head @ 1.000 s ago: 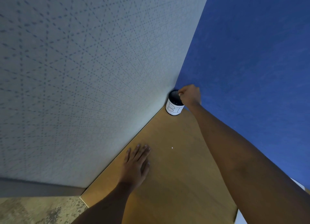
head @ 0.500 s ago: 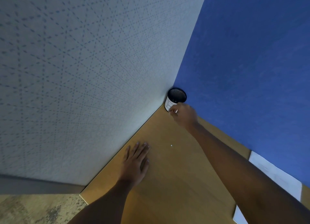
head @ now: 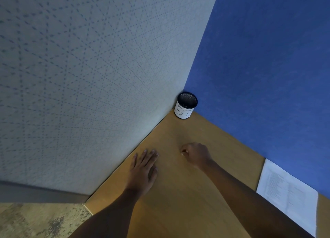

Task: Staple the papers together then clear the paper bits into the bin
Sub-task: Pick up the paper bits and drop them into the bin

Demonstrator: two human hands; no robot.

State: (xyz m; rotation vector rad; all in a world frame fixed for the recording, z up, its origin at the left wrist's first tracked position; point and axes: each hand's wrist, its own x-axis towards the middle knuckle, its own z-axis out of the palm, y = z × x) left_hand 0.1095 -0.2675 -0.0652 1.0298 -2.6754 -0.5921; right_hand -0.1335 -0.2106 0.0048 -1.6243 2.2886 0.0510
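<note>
Bin (head: pixel 185 106) upright in desk (head: pixel 178 193) corner

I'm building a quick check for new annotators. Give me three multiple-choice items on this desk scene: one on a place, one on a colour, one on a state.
1. Where does the bin stand?
A. in the desk's far corner
B. on the floor
C. on the papers

2. What colour is the wall on the right?
A. red
B. blue
C. green

3. How is the left hand?
A. clenched in the air
B. gripping the bin
C. flat on the desk

Answers: 1 A, the bin sits where the two walls meet. 2 B, that panel is plainly blue. 3 C, palm down with the fingers spread.
</note>
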